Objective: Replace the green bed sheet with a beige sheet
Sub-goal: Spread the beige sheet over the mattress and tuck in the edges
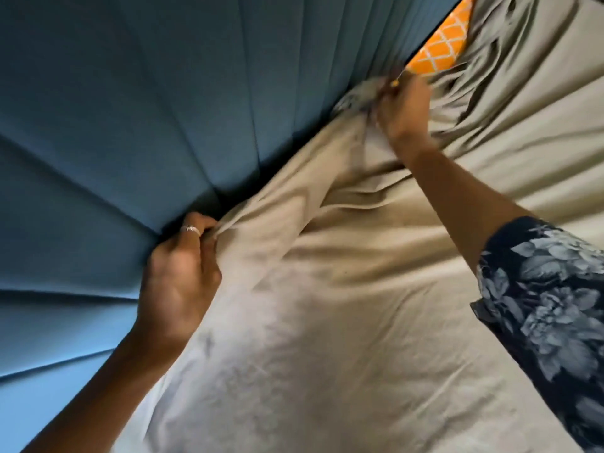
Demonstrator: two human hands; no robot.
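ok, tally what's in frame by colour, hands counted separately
Beige: 1, the sheet
Blue: 1, the headboard
Orange with white lattice: 1, a patterned item wedged beside the headboard
Hands: 2, left hand and right hand, both gripping the sheet's edge
Green: 0 visible
Total: 5

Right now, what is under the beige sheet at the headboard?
An orange patterned surface shows where the beige sheet is not yet tucked against the blue headboard. Elsewhere the sheet hides everything beneath.
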